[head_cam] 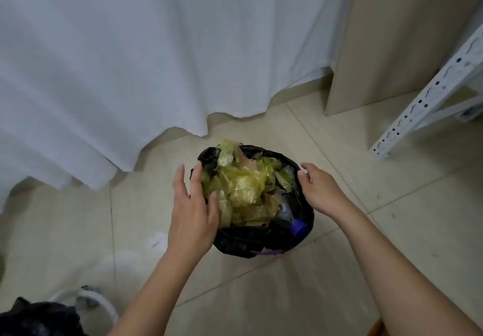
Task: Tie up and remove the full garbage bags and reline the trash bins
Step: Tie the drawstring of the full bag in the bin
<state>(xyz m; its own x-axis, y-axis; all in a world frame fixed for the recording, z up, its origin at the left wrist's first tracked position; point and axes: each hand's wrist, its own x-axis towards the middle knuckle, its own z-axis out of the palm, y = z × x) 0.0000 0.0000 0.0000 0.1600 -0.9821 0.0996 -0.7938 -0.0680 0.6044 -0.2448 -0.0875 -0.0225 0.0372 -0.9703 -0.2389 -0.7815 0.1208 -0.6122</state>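
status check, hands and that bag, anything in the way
Left hand open at the bag's left rim, right hand open at its right. Black garbage bag untied, full of yellow plastic. Nothing blocking.

full black garbage bag (236, 241), hands at rim

Single head-worn view, looking steeply down and forward, close above floor (261, 296); wide-angle bend at edges
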